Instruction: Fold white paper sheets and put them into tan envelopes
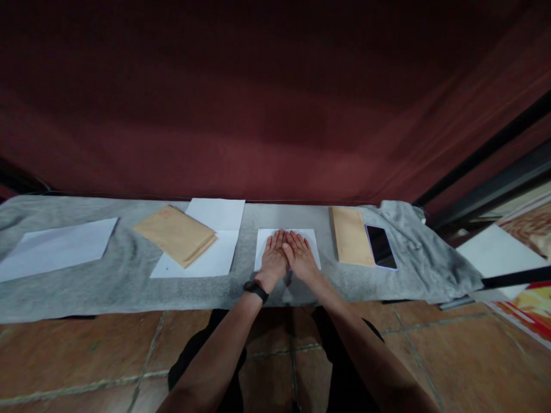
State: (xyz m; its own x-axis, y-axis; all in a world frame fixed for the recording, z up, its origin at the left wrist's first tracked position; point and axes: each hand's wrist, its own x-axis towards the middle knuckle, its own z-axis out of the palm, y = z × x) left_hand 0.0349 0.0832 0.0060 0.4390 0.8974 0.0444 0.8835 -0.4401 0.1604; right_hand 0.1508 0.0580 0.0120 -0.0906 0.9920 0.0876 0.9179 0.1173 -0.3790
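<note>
A small white sheet of paper [314, 244], perhaps folded, lies on the grey cloth in front of me. My left hand [274, 256] rests flat on it, fingers stretched out and pointing away from me. Beside it, my right hand [298, 254] also presses flat on the paper, with its thumb touching or overlapping the left hand. Much of the sheet is hidden under both hands. Left of them, brown envelopes [176, 234] lie partly over a creased white sheet [215, 261]. On the right sits a tidy stack of brown envelopes [353, 238].
A phone [381, 246] lies against the right envelopes. White paper [64, 246] is at the far left. The grey cloth [129, 292] covers a narrow table, with a dark red curtain [275, 155] behind it. Printed sheets [527, 304] and a dark bar [516, 278] are at right.
</note>
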